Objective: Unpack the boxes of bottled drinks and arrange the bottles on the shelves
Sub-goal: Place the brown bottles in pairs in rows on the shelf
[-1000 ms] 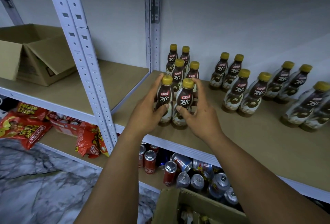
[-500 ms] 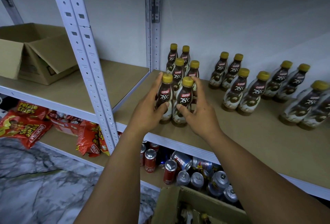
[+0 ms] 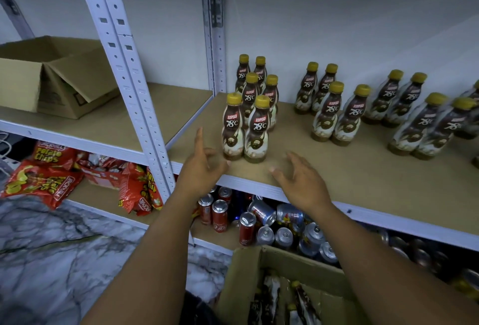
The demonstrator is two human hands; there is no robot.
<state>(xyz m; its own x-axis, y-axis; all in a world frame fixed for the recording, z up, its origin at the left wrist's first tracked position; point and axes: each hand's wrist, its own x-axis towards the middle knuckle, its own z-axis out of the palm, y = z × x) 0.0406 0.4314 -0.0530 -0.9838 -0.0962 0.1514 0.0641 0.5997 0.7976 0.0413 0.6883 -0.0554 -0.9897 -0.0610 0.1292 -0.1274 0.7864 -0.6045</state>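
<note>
Two brown coffee bottles with yellow caps [image 3: 245, 130] stand upright side by side near the front of the wooden shelf [image 3: 337, 177], ahead of several more in pairs behind them. My left hand [image 3: 202, 169] hovers just left of them, fingers spread and holding nothing. My right hand [image 3: 298, 182] is to their right above the shelf's front edge, fingers relaxed and empty too. Neither hand touches a bottle. An open cardboard box [image 3: 261, 272] with more bottles sits below at the bottom of the view.
Further bottle pairs [image 3: 337, 114] line the shelf to the right. An open cardboard box [image 3: 51, 78] sits on the left shelf beyond the white upright post [image 3: 129, 70]. Drink cans [image 3: 272, 221] fill the lower shelf, red chip bags [image 3: 44, 177] lie lower left. Marble floor below.
Both hands have let go of the two front bottles and drawn back toward the shelf's front edge. The bottles stay standing where they were set.
</note>
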